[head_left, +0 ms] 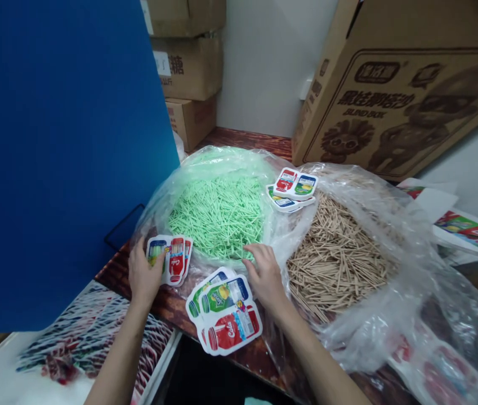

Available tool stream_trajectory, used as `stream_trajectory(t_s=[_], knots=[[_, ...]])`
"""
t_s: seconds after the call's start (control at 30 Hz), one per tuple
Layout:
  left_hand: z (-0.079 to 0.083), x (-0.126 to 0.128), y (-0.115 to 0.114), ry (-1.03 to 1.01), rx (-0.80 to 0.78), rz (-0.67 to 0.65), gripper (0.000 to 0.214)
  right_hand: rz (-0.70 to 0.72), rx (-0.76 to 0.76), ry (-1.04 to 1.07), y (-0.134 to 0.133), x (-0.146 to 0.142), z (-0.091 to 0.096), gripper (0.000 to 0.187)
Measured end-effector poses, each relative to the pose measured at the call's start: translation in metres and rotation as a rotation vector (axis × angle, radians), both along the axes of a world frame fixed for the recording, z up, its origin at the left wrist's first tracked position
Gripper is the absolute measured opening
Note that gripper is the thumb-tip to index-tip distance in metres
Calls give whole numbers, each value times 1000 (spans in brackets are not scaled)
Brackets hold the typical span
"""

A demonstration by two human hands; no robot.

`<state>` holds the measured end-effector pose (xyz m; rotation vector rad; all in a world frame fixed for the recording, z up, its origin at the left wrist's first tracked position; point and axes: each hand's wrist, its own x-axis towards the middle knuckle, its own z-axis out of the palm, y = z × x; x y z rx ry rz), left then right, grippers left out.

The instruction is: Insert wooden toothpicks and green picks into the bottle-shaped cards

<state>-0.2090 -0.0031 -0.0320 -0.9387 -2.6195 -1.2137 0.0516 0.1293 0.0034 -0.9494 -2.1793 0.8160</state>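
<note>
My left hand (146, 273) grips a bottle-shaped candy pack (177, 260) printed with a red Cola bottle and a blue-and-green bottle. Its thumb lies across the front, and pale sticks show through the pack's windows. At the near edge of the green sticks (222, 211), my right hand (264, 273) has its thumb and index finger apart, with nothing visible between them. Below, between the hands, lies a stack of larger Cola and Sprite printed packs (228, 315). More packs (293, 188) rest between the two clear bags of sticks.
Brown sticks (340, 259) fill the right-hand plastic bag (428, 281). A large cardboard box (391, 90) leans behind it; stacked cartons (192, 67) stand at the back. A blue panel (61, 157) blocks the left side. Printed sheets (470, 225) lie far right.
</note>
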Motion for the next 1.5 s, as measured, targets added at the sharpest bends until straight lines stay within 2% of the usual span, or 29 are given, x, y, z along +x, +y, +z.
stream_trajectory(t_s=[0.07,0.17,0.23,0.3,0.37,0.53,0.6,0.67,0.83,0.93,1.03,1.1,1.2,1.27,1.4,1.5], knots=[[4,12,-6,54,24,18,63,5,156,-60,14,-17,-7,49],[7,27,-12,105,52,24,61,19,281,-198,29,-47,-16,82],[8,34,-14,119,73,17,60,8,322,-265,35,-66,-19,94],[9,38,-16,113,89,4,58,-5,343,-300,38,-82,-20,96],[11,40,-18,92,102,-8,54,-6,353,-312,40,-92,-20,89],[11,45,-20,47,128,-37,48,58,400,-288,40,-96,-22,40],[11,47,-20,18,131,-60,46,68,415,-262,41,-95,-24,26],[11,50,-21,-15,129,-78,44,64,414,-223,43,-96,-26,20],[11,54,-24,-52,95,-101,38,65,330,-81,54,-98,-23,23],[11,53,-26,-53,93,-115,36,1,193,45,65,-98,-10,22],[14,53,-27,-40,97,-124,33,-116,-50,214,80,-97,12,13],[17,54,-27,-40,98,-129,32,-187,-307,403,93,-95,26,6],[23,57,-24,-47,104,-150,32,-232,-808,716,113,-92,43,13],[25,60,-20,-56,121,-177,31,-224,-1031,808,123,-87,49,15],[32,72,-6,-133,188,-268,27,-215,-1231,837,129,-78,48,19],[39,89,10,-292,220,-386,24,-214,-1361,857,126,-75,44,19]])
